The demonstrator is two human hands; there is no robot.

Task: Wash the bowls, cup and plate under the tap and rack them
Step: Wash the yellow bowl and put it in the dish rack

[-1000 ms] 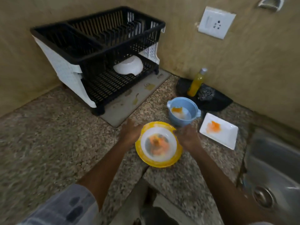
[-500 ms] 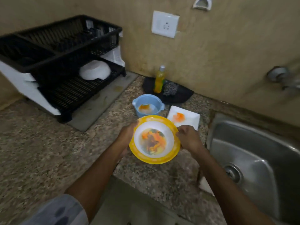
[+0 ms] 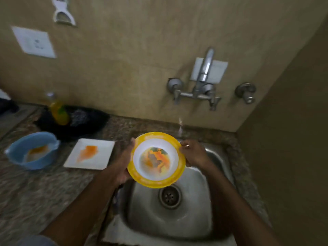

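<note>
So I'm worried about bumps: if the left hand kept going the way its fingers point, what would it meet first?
Probably the wall behind the sink; the left hand, gripping the yellow bowl, points there, though depth is unclear.

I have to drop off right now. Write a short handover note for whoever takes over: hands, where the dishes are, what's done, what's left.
Left hand and right hand each grip a side of the yellow-rimmed bowl, held over the sink above the drain.
The bowl still has orange food smears and is not yet under the tap; whether water is running is unclear.
The blue cup and the white square plate sit dirty on the counter left of the sink.
The rack is out of view.
Left: wash this bowl, then the cup and the plate, and rack them all.
</note>
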